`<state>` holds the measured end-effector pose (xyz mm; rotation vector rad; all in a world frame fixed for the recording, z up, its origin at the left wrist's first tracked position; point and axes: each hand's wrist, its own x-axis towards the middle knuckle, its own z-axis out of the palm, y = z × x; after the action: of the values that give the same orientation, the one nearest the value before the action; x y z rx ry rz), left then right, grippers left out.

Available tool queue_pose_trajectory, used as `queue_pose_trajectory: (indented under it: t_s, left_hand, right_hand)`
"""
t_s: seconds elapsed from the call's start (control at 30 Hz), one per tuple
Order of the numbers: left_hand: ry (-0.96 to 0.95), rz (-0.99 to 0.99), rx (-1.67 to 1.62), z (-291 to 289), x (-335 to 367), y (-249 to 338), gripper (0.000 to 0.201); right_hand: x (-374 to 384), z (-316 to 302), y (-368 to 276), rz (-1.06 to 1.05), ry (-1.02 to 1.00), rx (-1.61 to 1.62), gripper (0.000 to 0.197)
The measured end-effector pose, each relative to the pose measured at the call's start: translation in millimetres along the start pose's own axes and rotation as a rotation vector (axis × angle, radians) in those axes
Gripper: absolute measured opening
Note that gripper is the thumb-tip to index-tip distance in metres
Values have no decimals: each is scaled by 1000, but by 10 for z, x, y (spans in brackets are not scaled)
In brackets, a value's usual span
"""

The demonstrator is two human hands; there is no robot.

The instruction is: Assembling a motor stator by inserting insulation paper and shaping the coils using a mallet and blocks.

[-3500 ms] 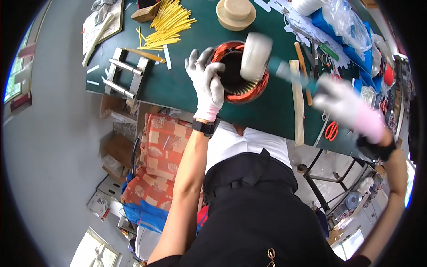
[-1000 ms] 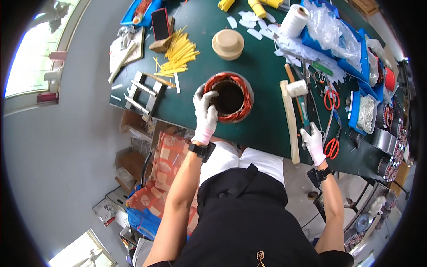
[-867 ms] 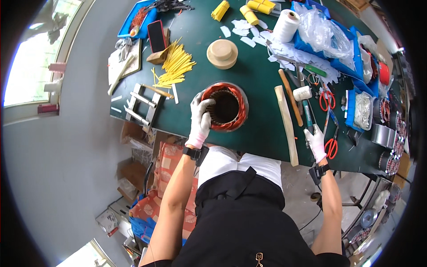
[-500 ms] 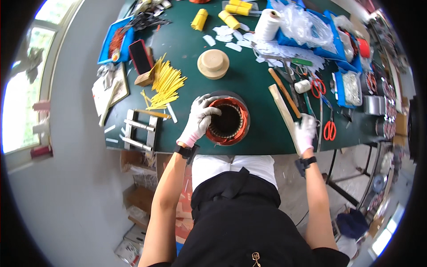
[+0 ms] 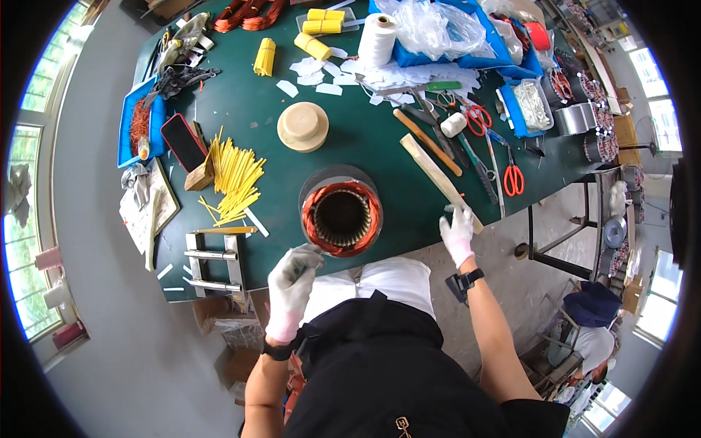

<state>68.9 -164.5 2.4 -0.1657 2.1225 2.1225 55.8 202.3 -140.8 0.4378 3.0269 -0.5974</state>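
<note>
A round stator with red-brown copper windings (image 5: 310, 232) stands near the table's front edge, its dark bore facing up. Beside its lower left side is my left hand (image 5: 290, 283), gloved in white, fingers loosely bent with a gap showing at the thumb; nothing can be made out in it. Farther right, my gloved right hand (image 5: 458, 232) has its fingers stretched out at the near end of a pale wooden stick (image 5: 437, 171). The fingertips meet the stick's edge, and I see no firm grip around it. An orange-brown stick (image 5: 427, 142) lies alongside.
Beyond the stator sits a beige stepped round block (image 5: 302, 127). Yellow strips (image 5: 235, 175), a phone (image 5: 184, 144) and a metal frame (image 5: 213, 255) are at left. Scissors (image 5: 514, 180), a white thread cone (image 5: 377, 40) and blue bins (image 5: 527, 108) stand right and far.
My left hand has left the stator's rim and come back toward me. My right hand has shifted left to the pale stick's near end. The whole view has turned and shifted.
</note>
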Motion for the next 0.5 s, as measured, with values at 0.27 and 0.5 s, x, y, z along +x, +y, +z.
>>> queue_pose_trajectory:
  t_s: [0.27, 0.5]
  left_hand:
    - [273, 515, 1022, -1328, 400, 1750, 21]
    - [209, 567, 1057, -290, 232, 1567, 9]
  right_hand:
    - [1027, -17, 149, -169, 95, 115, 22]
    - [1231, 21, 109, -73, 156, 57, 31]
